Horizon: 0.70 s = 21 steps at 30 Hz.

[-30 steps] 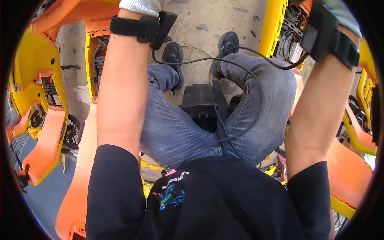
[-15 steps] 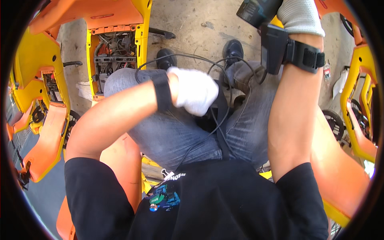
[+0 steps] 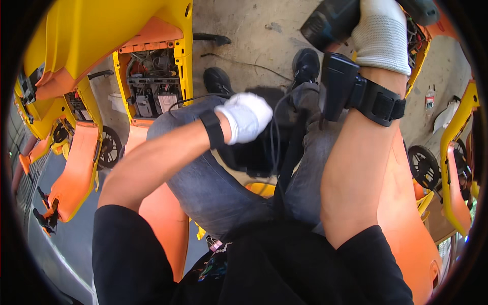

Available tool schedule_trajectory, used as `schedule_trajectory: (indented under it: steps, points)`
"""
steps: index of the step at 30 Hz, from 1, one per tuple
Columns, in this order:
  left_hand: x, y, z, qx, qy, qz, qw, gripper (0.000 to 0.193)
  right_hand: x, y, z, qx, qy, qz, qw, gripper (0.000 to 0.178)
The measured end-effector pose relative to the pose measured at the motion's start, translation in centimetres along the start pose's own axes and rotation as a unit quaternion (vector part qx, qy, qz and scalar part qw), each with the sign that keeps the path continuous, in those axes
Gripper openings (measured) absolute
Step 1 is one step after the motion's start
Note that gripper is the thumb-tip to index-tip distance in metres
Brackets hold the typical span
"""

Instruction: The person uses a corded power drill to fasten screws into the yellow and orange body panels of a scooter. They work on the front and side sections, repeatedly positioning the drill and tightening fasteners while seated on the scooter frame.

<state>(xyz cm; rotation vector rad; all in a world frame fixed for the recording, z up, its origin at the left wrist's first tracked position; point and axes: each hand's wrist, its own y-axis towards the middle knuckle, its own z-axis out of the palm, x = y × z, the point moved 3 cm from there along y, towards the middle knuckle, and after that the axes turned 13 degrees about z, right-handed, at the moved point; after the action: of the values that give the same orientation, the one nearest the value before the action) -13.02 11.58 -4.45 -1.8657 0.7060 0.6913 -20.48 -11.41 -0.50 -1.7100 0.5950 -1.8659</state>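
Above the knees, the gloved right hand [image 3: 382, 31] was clenched around a dark power tool [image 3: 330, 23], held up over the concrete floor [image 3: 254, 35]. Lower down, the gloved left hand [image 3: 245, 116] was curled shut and rested on a black pouch [image 3: 256, 152] in the lap; whether it gripped anything could not be determined. Beyond the left hand stood a yellow housing [image 3: 152, 81] with exposed wiring
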Motion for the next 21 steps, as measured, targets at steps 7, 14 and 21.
schedule_trajectory:
  steps: [7, 14, 21]
  points:
    - [4.1, -5.1, -10.1, -0.270, 0.154, -0.056, 0.949, 0.017, -2.1, 0.7, -1.3, 0.032, 0.055, 0.061, 0.996, 0.011]
    - [1.1, -7.9, -8.1, -0.456, 0.176, -0.150, 0.859, 0.030, -2.4, 2.2, -2.6, 0.010, 0.065, 0.115, 0.991, 0.014]
    - [2.1, -0.8, 3.3, -0.247, -0.300, -0.198, 0.900, 0.040, -2.6, -0.7, 0.9, 0.008, 0.097, 0.110, 0.989, 0.010]
